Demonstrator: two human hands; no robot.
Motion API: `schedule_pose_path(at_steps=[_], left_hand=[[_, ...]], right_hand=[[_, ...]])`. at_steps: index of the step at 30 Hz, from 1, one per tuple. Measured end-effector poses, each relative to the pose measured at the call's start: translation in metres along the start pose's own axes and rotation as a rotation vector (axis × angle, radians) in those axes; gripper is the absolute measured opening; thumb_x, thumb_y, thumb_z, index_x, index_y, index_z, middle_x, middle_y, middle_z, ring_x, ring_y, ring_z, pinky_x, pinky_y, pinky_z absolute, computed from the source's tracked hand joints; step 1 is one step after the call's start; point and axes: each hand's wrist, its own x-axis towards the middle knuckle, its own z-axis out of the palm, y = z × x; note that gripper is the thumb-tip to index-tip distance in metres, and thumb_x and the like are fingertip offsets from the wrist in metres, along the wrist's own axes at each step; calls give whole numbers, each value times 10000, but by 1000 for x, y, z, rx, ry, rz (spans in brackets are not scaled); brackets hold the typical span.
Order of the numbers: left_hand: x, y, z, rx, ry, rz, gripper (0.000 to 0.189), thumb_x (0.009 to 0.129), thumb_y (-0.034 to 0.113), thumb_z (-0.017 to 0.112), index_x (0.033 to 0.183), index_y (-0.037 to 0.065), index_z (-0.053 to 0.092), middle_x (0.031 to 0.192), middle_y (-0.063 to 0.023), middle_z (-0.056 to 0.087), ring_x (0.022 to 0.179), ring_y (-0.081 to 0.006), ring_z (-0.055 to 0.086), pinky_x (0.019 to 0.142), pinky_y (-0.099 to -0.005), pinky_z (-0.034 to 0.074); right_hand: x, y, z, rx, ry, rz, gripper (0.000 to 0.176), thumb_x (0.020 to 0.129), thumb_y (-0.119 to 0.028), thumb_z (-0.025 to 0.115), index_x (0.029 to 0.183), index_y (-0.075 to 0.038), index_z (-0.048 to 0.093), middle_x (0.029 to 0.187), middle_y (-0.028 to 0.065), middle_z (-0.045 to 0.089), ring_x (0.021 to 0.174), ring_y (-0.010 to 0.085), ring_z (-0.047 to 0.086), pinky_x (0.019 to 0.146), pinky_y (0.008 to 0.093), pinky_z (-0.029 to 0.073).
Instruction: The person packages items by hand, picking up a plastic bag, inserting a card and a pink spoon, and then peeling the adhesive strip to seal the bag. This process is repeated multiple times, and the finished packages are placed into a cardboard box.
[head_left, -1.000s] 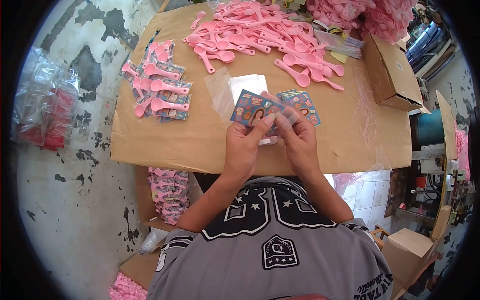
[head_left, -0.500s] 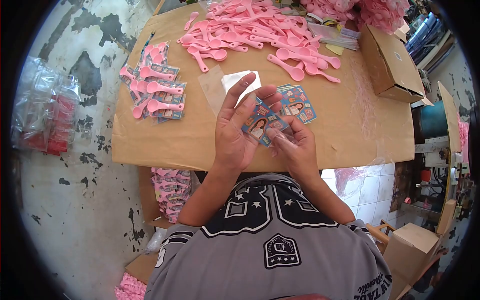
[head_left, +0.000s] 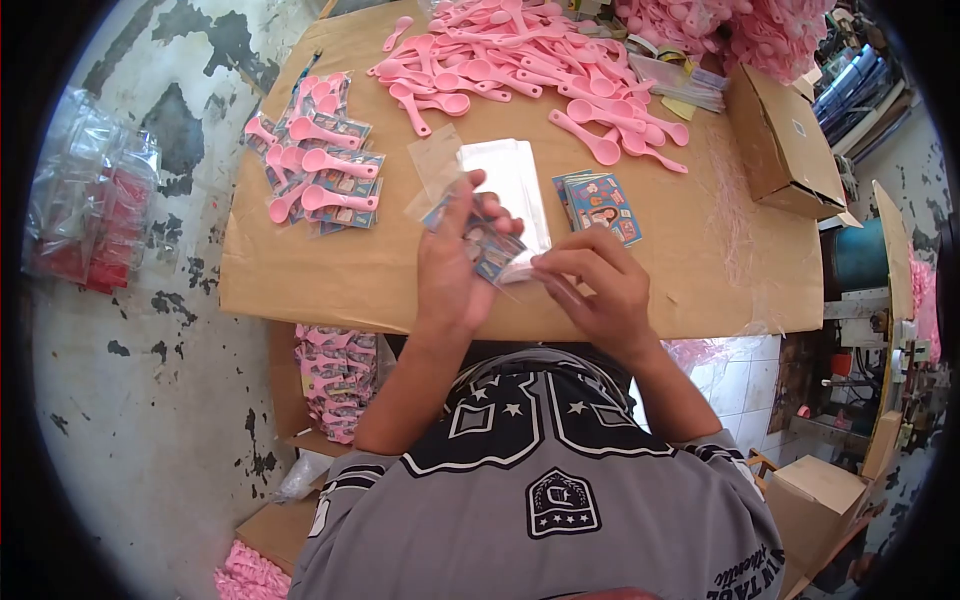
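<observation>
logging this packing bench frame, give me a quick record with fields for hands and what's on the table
left hand: holds printed card, fingers curled round it
right hand: pinches clear sleeve at the card's edge
table: covered with cardboard sheet
near hands: card stack, clear bags
far side: loose pink spoons
left side: packed spoons
right edge: cardboard box

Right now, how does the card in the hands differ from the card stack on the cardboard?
The held card is one card; the card stack is several. The held card is tilted off the table in the left hand, the right hand pinching its clear sleeve; the card stack lies flat, untouched. Both show blue printed artwork.
</observation>
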Motion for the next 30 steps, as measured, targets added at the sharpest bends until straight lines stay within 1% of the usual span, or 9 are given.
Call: schedule_pose_path(at_steps=[1,5,8,11,14,17,20,23,30], left_hand=[[2,6,-2,6,57,35,321,1097,318,585,1259,41,575,878,-19,621,786,-125,627,846,-369,582],[6,36,-22,-6,92,194,372,1089,354,598,1312,62,542,887,-17,627,784,-118,621,839,-359,572],[-3,42,-17,56,82,250,430,1097,375,576,1415,93,511,895,-27,631,788,-123,621,820,-359,574],[-12,36,-2,178,52,242,545,1075,438,590,1520,152,454,895,-16,614,803,-107,607,834,-328,557],[-16,27,-2,177,15,200,628,1064,474,587,1583,176,398,928,-34,622,806,-110,615,832,-329,558],[-19,21,-9,223,10,156,627,1063,493,577,1563,151,415,953,-44,626,811,-114,616,827,-336,559],[-19,20,-19,207,36,146,616,1080,494,545,1528,90,422,932,-59,649,815,-155,638,816,-368,589],[-16,25,-28,181,54,194,631,1064,534,549,1483,71,451,939,-51,637,850,-155,636,850,-376,582],[-4,38,-34,153,120,411,620,1043,583,551,1433,104,499,940,-26,610,855,-144,612,917,-398,555]], right_hand=[[11,6,-6,-96,19,-84,159,831,-16,826,967,-51,752,878,76,664,780,185,632,632,312,495],[59,43,-49,-221,55,261,124,901,-113,771,1009,-54,756,862,88,705,785,210,665,715,336,529],[86,100,-60,-335,-139,313,185,958,-184,735,1089,-56,757,942,94,728,782,201,666,719,341,530],[94,143,-35,-487,-292,287,258,968,-192,700,1199,-80,720,1027,123,734,907,269,693,789,394,545],[95,156,-10,-649,-311,106,315,970,-215,666,1272,-124,681,1145,140,716,1069,318,685,853,443,544],[103,161,0,-568,-412,201,337,972,-256,667,1281,-124,645,1138,142,685,1118,317,659,884,445,533],[101,160,-2,-466,-349,173,264,943,-163,689,1182,-67,631,993,124,652,1009,281,661,834,417,536],[101,156,-18,-322,-417,214,177,959,-165,685,1084,-60,618,1028,123,654,965,283,662,821,391,534],[80,89,-75,2,-19,211,154,941,30,640,1071,-34,588,948,31,610,855,97,617,727,252,507]])
